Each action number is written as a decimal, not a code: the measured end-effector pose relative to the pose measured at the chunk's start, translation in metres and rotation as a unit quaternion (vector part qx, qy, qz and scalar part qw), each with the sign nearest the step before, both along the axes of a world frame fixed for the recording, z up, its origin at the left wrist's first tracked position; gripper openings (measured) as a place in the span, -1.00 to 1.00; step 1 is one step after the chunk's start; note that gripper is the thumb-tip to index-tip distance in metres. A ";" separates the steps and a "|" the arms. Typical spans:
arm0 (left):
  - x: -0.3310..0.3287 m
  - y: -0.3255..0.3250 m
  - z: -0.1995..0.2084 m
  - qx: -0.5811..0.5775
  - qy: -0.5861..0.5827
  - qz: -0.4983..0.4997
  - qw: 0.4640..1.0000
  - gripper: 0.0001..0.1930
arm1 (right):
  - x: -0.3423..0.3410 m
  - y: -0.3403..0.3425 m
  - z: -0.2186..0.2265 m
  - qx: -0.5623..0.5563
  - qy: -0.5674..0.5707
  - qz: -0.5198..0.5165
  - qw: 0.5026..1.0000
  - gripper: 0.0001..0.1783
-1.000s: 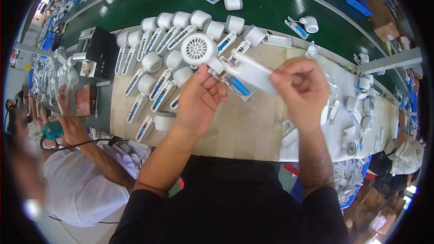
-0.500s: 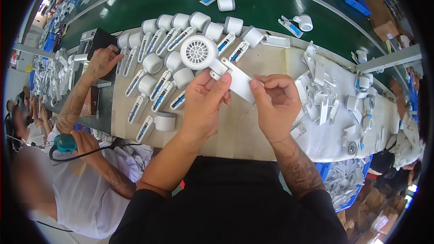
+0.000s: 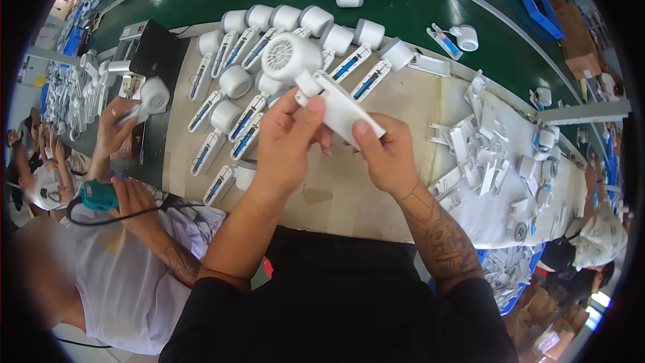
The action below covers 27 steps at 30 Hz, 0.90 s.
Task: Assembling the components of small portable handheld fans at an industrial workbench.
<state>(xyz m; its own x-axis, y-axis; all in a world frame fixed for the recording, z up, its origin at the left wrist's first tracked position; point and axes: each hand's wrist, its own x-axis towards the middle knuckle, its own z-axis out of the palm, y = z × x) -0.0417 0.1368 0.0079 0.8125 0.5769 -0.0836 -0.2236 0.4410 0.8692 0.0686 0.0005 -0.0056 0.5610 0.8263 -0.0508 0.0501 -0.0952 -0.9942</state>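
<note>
Above the bench I hold a white handheld fan [image 3: 344, 113], its round grilled head tilted up to the left and its flat handle slanting down to the right. My left hand [image 3: 287, 144] grips it at the neck joint, thumb on top. My right hand [image 3: 388, 158] pinches the handle's far end between thumb and fingers. Behind and left of my hands, several similar fans [image 3: 225, 115] lie in rows, their handles uncovered with blue parts inside. The held fan's head hides some of them.
Loose white plastic handle covers [image 3: 477, 154] are heaped on the bench [image 3: 403, 205] at right, beside more fan parts. A blue bin [image 3: 500, 304] of white pieces stands below. On the left, a co-worker holds a teal power tool [image 3: 99, 196] and another fan [image 3: 155, 96] near a black machine [image 3: 158, 50].
Both my hands have shifted slightly left with the fan, and its head has tipped. The co-worker's far hand has moved back from the rows and now holds a fan by the black machine.
</note>
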 end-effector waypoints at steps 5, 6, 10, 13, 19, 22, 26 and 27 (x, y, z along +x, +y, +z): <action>0.007 0.011 0.004 0.020 0.001 0.038 0.999 -0.65 | -0.008 0.021 -0.009 0.034 -0.033 -0.045 0.998 -0.63; 0.008 0.013 0.005 0.035 0.000 0.043 0.998 -0.65 | -0.005 0.024 -0.007 0.024 -0.038 -0.071 0.996 -0.63; 0.012 0.014 0.005 0.029 -0.013 0.064 0.997 -0.65 | -0.003 0.036 0.004 0.077 -0.059 -0.111 0.989 -0.61; 0.019 0.001 0.003 0.034 -0.044 0.072 0.996 -0.65 | -0.009 0.040 -0.001 0.086 0.000 -0.127 0.988 -0.60; 0.019 0.000 -0.002 0.092 -0.041 0.081 0.992 -0.66 | -0.015 0.040 -0.009 0.094 -0.036 -0.167 0.981 -0.56; 0.012 0.006 0.014 0.050 -0.064 0.074 0.994 -0.66 | -0.003 0.039 0.000 0.083 -0.137 -0.153 0.975 -0.59; 0.011 0.005 0.022 -0.027 -0.046 0.051 0.997 -0.66 | -0.001 0.035 0.027 0.110 -0.483 -0.118 0.860 -0.48; 0.011 0.005 0.022 -0.025 -0.047 0.051 0.997 -0.66 | 0.005 0.035 0.021 0.141 -0.541 -0.113 0.821 -0.39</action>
<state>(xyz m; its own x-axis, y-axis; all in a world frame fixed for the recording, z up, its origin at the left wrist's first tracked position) -0.0302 0.1421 0.0299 0.7549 0.6546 -0.0407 -0.3493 0.4538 0.8198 0.0738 0.0359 0.0156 0.2920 0.5884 0.7540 0.9318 0.0027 -0.3630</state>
